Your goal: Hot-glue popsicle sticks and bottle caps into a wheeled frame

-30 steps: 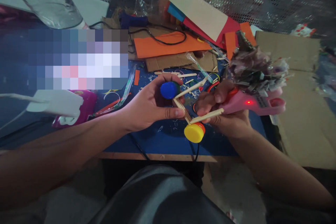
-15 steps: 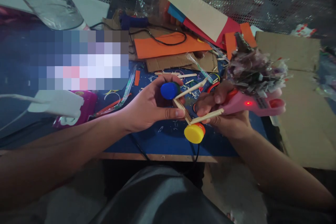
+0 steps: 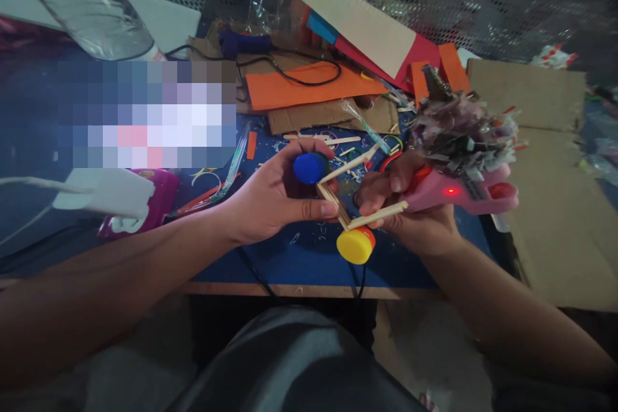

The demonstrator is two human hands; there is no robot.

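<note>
A frame of wooden craft sticks (image 3: 333, 203) is pinched between the thumb and fingers of my left hand (image 3: 270, 196). A blue bottle cap (image 3: 309, 168) sits at its upper corner and a yellow bottle cap (image 3: 355, 246) at its lower corner, with an orange piece behind the yellow one. My right hand (image 3: 429, 228) is closed around a pink glue gun (image 3: 476, 196) with a lit red light. Its fingertips are close to the free ends of the sticks; whether they touch, I cannot tell. The gun's nozzle is not clearly visible.
A crumpled plastic bundle (image 3: 463, 132) is just beyond the glue gun. Stick scraps and an orange sheet (image 3: 290, 84) lie behind my hands. Cardboard (image 3: 555, 206) is on the right. At left are a clear bottle (image 3: 91, 13), a white plug (image 3: 103, 196) and a blurred-out patch.
The view has shifted very slightly. Both hands keep their grips, and the stick frame and glue gun stay nearly the same relative to each other.
</note>
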